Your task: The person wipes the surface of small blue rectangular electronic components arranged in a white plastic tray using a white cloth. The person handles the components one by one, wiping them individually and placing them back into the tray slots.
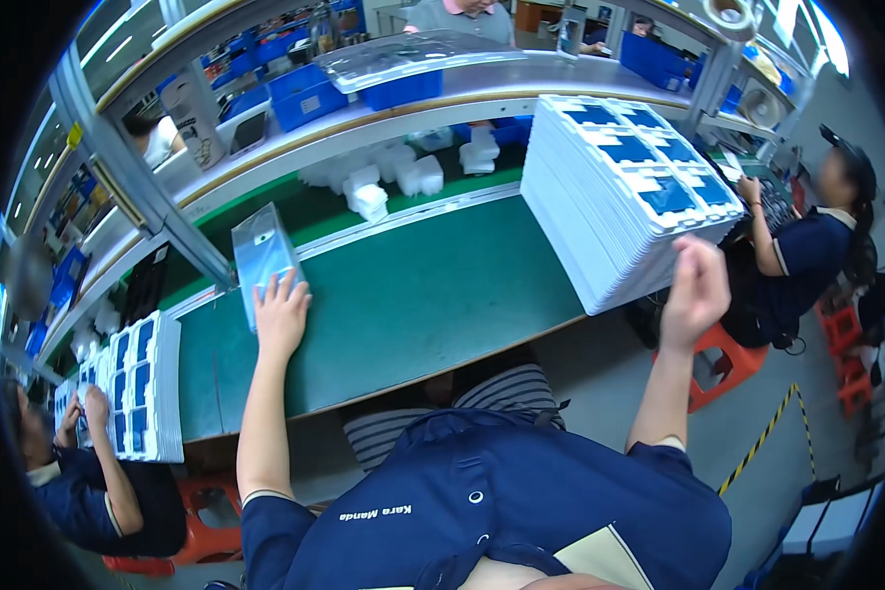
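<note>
My left hand [281,310] lies with its fingers spread on the near part of a flat, glossy, light-blue pack [262,246], on the left of the green worktable [403,305]. The pack looks wrapped in clear plastic; its near end is partly under my hand. To the right rises a tall stack of white plastic trays [580,216]. Dark blue rectangular pieces [627,148] sit in the top tray's compartments. My right hand [696,290] is raised beside the stack's near right corner, fingers curled together. Whether anything is between them, I cannot make out.
White foam-like pieces [369,197] lie under the shelf [383,113], which bears blue bins [305,95] and a clear plastic sheet [413,59]. Co-workers sit left [108,492] and right [816,246]. Another tray stack [167,383] stands at left; a red stool [723,364] at right.
</note>
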The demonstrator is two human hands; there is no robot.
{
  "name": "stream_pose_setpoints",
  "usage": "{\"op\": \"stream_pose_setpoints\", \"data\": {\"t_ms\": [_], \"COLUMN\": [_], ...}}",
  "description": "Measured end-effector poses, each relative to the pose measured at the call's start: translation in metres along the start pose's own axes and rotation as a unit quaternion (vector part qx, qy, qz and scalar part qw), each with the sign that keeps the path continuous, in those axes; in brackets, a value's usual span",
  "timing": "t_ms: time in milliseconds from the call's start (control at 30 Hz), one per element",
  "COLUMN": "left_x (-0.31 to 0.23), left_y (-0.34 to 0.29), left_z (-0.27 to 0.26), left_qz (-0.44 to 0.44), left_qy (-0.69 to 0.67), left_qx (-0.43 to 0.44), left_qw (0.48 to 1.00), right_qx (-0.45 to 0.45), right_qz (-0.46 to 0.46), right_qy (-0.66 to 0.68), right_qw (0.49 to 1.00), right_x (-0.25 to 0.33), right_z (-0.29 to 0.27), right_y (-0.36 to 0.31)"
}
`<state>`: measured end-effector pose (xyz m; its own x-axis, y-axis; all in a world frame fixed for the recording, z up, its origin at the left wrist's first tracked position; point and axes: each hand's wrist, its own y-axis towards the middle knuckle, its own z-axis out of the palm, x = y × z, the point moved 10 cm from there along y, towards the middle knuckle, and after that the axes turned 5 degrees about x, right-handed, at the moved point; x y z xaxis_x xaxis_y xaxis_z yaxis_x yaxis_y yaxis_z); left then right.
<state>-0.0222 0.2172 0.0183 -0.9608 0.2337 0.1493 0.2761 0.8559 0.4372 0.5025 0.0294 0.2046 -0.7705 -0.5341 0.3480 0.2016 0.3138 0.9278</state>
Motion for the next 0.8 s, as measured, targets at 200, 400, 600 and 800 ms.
{"op": "stream_pose_setpoints", "data": {"t_ms": [200,400,600,800], "left_x": [-0.006,-0.025,-0.024,-0.155], "left_y": [-0.002,-0.014,-0.011,0.042], "left_z": [0.004,0.003,0.002,-0.052], "left_qz": [-0.129,-0.109,-0.108,0.132], "left_qy": [-0.023,-0.074,-0.075,-0.305], "left_qx": [-0.056,-0.028,-0.037,-0.044], "left_qw": [0.990,0.991,0.991,0.942], "right_qx": [-0.079,0.326,0.328,0.104], "right_qz": [0.123,0.380,0.295,0.552], "right_qy": [-0.108,-0.466,-0.496,0.052], "right_qw": [0.983,0.730,0.748,0.826], "right_x": [-0.182,-0.326,-0.375,-0.391], "right_z": [-0.073,-0.054,-0.060,-0.103], "right_y": [0.071,0.087,0.111,0.128]}}
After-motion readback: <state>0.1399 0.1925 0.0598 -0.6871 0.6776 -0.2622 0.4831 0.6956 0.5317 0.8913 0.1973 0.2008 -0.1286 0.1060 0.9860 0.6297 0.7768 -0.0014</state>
